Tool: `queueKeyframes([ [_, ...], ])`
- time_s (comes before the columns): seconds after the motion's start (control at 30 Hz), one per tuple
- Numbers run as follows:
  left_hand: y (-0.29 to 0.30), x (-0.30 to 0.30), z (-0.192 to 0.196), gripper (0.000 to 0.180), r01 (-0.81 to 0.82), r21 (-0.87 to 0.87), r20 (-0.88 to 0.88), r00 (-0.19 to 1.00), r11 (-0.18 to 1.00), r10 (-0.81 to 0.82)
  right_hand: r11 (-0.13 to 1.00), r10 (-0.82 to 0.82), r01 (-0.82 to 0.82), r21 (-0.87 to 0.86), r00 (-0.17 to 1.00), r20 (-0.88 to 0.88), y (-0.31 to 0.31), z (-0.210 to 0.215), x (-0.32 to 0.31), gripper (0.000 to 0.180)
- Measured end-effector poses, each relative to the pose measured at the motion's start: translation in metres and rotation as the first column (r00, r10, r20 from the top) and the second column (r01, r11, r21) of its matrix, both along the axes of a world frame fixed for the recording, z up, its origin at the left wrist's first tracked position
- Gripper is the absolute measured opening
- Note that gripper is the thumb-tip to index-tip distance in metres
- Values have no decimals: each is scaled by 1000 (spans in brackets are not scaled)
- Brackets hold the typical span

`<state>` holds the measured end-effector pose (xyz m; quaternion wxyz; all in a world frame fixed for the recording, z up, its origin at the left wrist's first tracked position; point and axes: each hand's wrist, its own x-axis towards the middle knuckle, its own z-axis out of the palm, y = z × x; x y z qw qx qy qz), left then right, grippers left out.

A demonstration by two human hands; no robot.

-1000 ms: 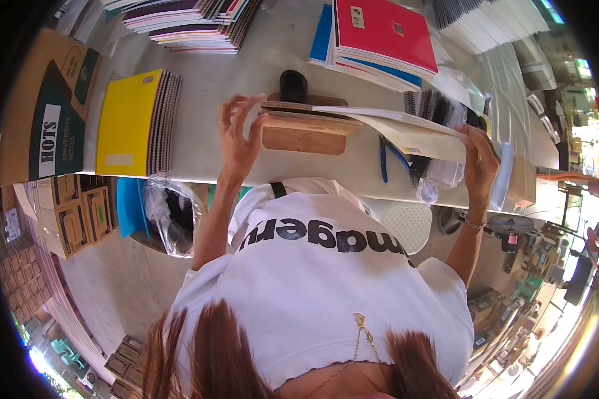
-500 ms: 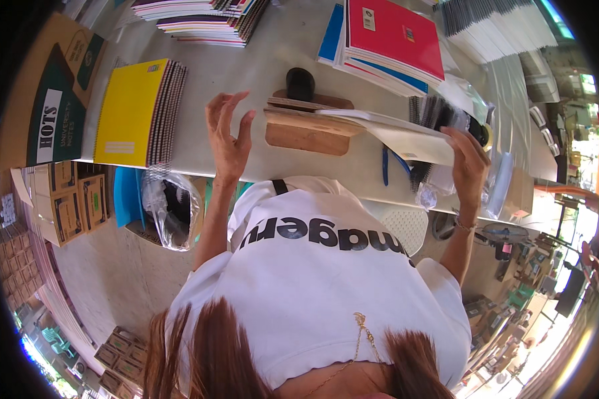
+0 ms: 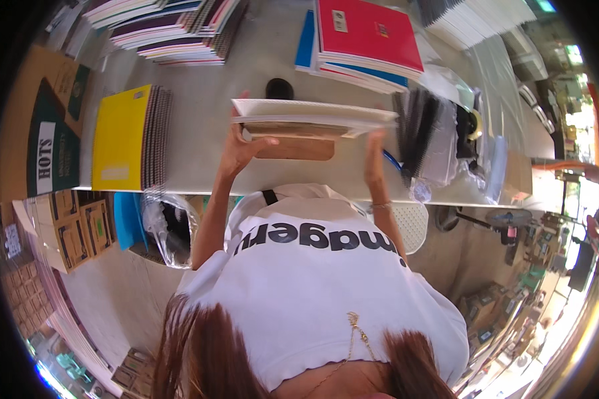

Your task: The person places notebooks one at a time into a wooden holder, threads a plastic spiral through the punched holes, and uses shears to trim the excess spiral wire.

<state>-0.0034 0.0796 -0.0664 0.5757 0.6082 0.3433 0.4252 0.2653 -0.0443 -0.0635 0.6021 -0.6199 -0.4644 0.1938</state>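
A thin stack of white sheets [image 3: 313,114], with a row of small holes along its edge, spans between my hands above a wooden block stand [image 3: 296,147]. My left hand [image 3: 238,145] grips the left end, fingers behind it and thumb stretched along the front. At the other end my right hand [image 3: 375,156] holds the sheets; motion blurs its fingers. Behind the sheets a round black knob [image 3: 279,88] shows in part. The sheets cover the upper part of the stand.
Yellow spiral notebooks [image 3: 121,138] stand at left beside a cardboard box [image 3: 20,126]. Red-covered notebooks [image 3: 369,33] and another notebook pile [image 3: 186,50] lie farther back. Black wire-edged stacks [image 3: 422,133] and a blue tool [image 3: 392,159] sit at right. The table edge [image 3: 339,194] runs close to me.
My right hand has come left with the white sheets, which now lie across the stand. My left hand, empty before, has closed on their left end. The view has shifted slightly.
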Motion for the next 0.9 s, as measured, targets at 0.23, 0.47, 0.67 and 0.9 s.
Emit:
queueKeyframes([
  [0.23, 35, -33, -37, 83, -52, 30, -251, 966, 998, 58, 901, -216, 346, -261, 880, 423, -38, -33, 74, 62],
  [0.47, 44, -37, 8, 69, -236, 137, -2, 971, 962, 238, 384, -336, 664, -642, 748, 573, -112, -64, 156, 43],
  [0.67, 18, -3, 38, 64, -537, 700, 220, 790, 471, 573, 605, -410, 496, -623, 865, 291, -150, -126, 207, 38],
  [0.9, -53, 67, 57, 44, -18, 894, -227, 843, 448, 487, 798, -577, 411, -441, 734, -359, -146, -36, 184, 21],
])
